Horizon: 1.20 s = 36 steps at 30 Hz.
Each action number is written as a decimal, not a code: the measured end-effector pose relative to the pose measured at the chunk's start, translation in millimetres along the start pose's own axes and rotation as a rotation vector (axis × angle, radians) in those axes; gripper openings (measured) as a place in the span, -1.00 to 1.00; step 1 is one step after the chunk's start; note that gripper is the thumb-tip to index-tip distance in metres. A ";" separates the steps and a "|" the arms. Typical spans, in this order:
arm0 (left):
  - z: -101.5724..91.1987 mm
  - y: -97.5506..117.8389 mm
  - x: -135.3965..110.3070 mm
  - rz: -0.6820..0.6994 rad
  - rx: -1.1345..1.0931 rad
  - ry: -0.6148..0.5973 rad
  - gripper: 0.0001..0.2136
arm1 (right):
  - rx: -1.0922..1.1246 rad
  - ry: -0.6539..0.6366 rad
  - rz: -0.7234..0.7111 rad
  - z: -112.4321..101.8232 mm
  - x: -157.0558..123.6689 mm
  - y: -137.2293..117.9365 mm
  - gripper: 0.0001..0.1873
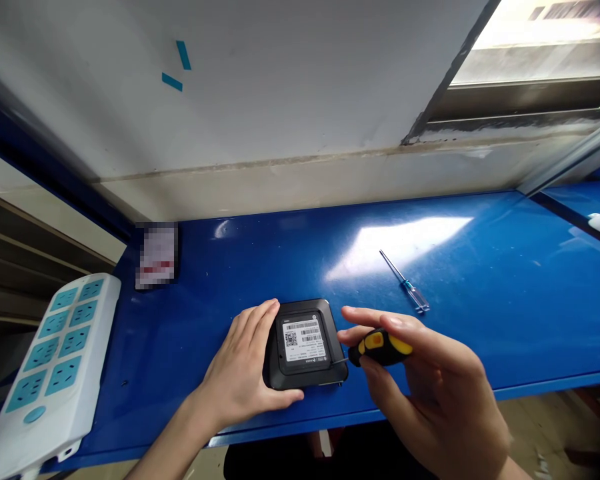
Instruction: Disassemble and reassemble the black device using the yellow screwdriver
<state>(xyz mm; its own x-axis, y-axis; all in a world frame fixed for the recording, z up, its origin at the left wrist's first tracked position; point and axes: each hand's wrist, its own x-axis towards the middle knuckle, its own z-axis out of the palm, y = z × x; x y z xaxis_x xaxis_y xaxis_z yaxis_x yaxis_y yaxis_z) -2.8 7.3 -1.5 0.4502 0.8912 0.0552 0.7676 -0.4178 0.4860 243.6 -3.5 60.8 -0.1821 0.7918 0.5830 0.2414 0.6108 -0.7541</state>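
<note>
Two hands busy: left hand (pixel 245 363) clasps the black box (pixel 306 341) on the blue table (pixel 260 263), right hand (pixel 433 373) grips a yellow-and-black screwdriver (pixel 381 347), tip near the box's near-right corner. Casing looks whole; how much turning's left, I can't tell.

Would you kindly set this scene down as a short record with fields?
Left hand: holds the black device around its left side
Right hand: grips the yellow-and-black screwdriver
Screwdriver tip: at the device's near right corner
Label: white, facing up
Second screwdriver: lying apart, clear-handled
Power strip: white, far left
Surface: blue table
</note>
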 end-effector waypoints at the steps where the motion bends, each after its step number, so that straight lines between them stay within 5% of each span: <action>1: -0.1 -0.1 0.1 -0.001 0.001 -0.003 0.14 | -0.003 -0.001 0.003 -0.4 0.1 0.4 -0.30; 10: -1.0 0.0 0.7 0.001 0.009 -0.013 0.14 | -0.009 -0.058 -0.039 1.8 2.6 0.1 -0.31; 17: -0.8 0.4 -0.5 0.009 0.019 0.004 0.11 | -0.128 -0.066 -0.092 -3.4 13.1 -6.8 -0.56; 22: -0.6 0.0 -0.7 0.010 0.019 0.000 0.12 | -0.025 -0.177 -0.019 -8.4 11.5 -3.6 -0.51; 26: -0.9 0.5 0.0 0.012 0.022 0.000 0.10 | -0.106 -0.126 -0.049 -9.2 12.5 -6.7 -0.64; 32: -1.7 1.5 -0.3 0.002 0.033 -0.019 0.12 | -0.067 -0.215 -0.059 -8.8 13.6 -7.8 -0.53; 36: -1.1 1.1 -0.1 0.002 0.040 -0.022 0.11 | -0.106 -0.115 -0.048 -6.7 10.9 -5.4 -0.65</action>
<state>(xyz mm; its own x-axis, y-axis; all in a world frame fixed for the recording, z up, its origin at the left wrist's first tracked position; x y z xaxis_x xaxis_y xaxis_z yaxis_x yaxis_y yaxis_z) -2.4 6.9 0.0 0.4616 0.8863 0.0369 0.7839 -0.4271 0.4508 246.7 1.8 73.3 -0.3022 0.7608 0.5744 0.3278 0.6487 -0.6868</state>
